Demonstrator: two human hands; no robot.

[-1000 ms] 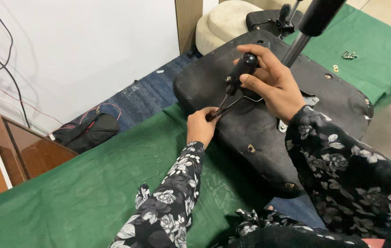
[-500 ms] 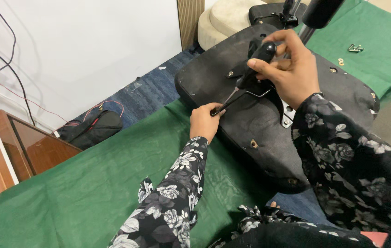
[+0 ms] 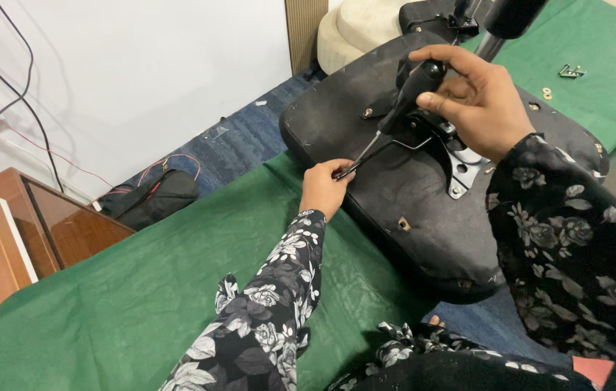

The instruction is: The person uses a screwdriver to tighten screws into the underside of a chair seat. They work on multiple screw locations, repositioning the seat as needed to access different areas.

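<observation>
Scuffed black chair seat [image 3: 409, 217], right hand [image 3: 478, 98] gripping black-handled screwdriver [image 3: 406, 98]

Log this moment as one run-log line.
left hand: grips lever | right hand: holds screwdriver on bracket | chair seat: upside down, partly on green cloth
</observation>
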